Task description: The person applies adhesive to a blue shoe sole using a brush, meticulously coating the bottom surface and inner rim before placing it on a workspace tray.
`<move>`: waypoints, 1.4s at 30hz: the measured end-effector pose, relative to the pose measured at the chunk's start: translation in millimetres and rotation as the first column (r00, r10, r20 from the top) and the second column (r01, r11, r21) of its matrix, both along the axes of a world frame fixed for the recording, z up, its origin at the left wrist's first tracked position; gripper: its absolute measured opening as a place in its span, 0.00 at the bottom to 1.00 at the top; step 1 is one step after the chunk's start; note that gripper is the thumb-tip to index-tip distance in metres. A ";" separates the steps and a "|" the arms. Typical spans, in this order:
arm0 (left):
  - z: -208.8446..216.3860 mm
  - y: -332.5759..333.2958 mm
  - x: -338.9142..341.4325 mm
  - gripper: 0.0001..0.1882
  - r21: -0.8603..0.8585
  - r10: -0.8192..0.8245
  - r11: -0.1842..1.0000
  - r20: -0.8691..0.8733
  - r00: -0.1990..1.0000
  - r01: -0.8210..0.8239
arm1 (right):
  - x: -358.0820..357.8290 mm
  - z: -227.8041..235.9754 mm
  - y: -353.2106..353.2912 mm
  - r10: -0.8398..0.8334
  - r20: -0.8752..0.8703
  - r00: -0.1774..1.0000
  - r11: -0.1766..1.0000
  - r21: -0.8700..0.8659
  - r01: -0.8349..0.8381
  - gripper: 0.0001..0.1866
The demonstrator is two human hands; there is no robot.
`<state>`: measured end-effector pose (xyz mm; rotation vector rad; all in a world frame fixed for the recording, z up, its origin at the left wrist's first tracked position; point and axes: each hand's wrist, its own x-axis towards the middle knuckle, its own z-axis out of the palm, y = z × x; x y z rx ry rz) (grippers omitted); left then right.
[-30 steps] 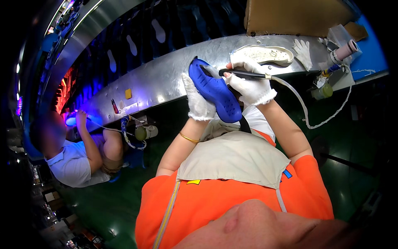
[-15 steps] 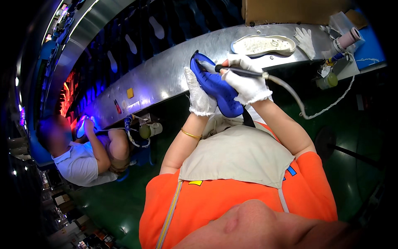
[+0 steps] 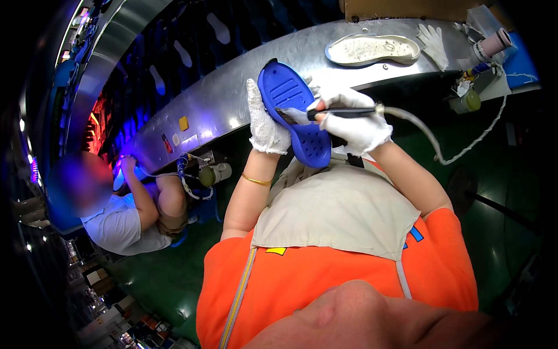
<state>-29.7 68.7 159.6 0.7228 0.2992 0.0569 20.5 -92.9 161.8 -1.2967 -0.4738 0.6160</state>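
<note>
In my white-gloved left hand [image 3: 268, 127] is a blue shoe sole [image 3: 286, 87], held tilted over the near edge of the metal bench, its grooved and holed inner face showing. The left fingers wrap its left side and underside, partly hidden. My right hand [image 3: 357, 127], in a white glove with some bare fingertips, grips a hose-fed brush [image 3: 349, 111] by its black handle. Its pale bristles rest on or just over the left rim, near the sole's middle; contact is hard to tell. From the handle's back end a pale hose [image 3: 419, 131] curves off to the right.
On the metal bench [image 3: 232, 81] lie a white shoe sole [image 3: 372, 50], a spare white glove [image 3: 433, 45] and a small yellow block [image 3: 183, 123]. Behind stands a cardboard box [image 3: 418, 10]. A co-worker [image 3: 125, 215] sits at left. A jar [image 3: 468, 102] hangs at right.
The sole has turned in my left hand, so its inner face shows more broadly. My right hand has drawn the brush from near the far end down to the left rim by the middle.
</note>
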 end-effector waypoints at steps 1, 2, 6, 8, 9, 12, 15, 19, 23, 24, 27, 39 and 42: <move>2.8 -0.3 -3.1 0.49 0.049 -0.030 0.998 -0.024 0.999 0.031 | 2.8 0.7 -4.3 -0.019 -0.031 0.999 0.994 -0.110 0.016 0.08; 3.4 -1.3 -7.1 0.50 -0.056 -0.075 0.996 0.003 0.997 0.075 | 3.4 -9.7 -8.8 -0.018 -0.119 0.993 1.000 0.021 0.021 0.08; -21.2 -19.8 -29.4 0.48 -0.045 -0.179 0.983 0.002 0.984 0.179 | -1.9 -24.6 -27.1 -0.135 -0.128 0.983 0.991 -0.009 0.135 0.07; -24.8 -27.5 -35.5 0.43 0.057 -0.218 0.973 -0.069 0.974 0.222 | -3.2 -32.5 -26.9 -0.158 -0.107 0.982 0.985 0.053 0.164 0.07; -27.4 -26.0 -33.0 0.44 0.032 -0.204 0.978 -0.096 0.974 0.207 | -2.4 -34.2 -26.7 -0.143 -0.130 0.981 0.989 0.008 0.145 0.07; -25.5 -18.3 -22.3 0.45 0.022 -0.153 0.987 -0.134 0.979 0.157 | -5.2 -18.4 -19.5 -0.099 0.013 0.995 0.995 0.026 0.099 0.07; -17.8 -15.6 -10.5 0.48 0.002 -0.048 0.999 -0.031 0.998 0.048 | 9.6 -15.3 -13.0 -0.080 -0.181 0.980 0.991 0.088 0.097 0.06; -12.8 -12.5 7.9 0.50 0.033 0.052 0.998 0.067 0.996 -0.054 | 14.0 -20.7 -0.4 -0.165 0.124 0.978 0.979 0.138 0.148 0.05; -19.1 3.2 19.0 0.50 -0.118 0.045 0.993 0.268 0.962 -0.013 | 10.3 1.1 5.3 -0.021 0.309 0.951 0.986 0.164 -0.031 0.06; -19.0 7.0 21.7 0.50 -0.191 0.057 0.982 0.331 0.942 0.008 | 12.4 0.9 7.1 -0.003 0.227 0.974 0.986 0.163 -0.035 0.06; -22.9 16.1 29.9 0.52 -0.192 0.128 0.980 0.388 0.913 -0.055 | 17.9 2.8 13.6 -0.050 -0.007 0.999 0.986 0.159 0.051 0.05; -13.5 47.3 50.7 0.58 -0.218 0.104 0.975 0.582 0.807 0.032 | 18.3 -9.8 34.7 -0.033 0.070 0.997 0.981 0.191 0.019 0.05; -10.2 56.6 48.8 0.59 -0.188 0.025 0.975 0.629 0.777 0.120 | 19.9 0.9 35.1 0.066 -0.034 0.997 0.989 0.133 -0.061 0.05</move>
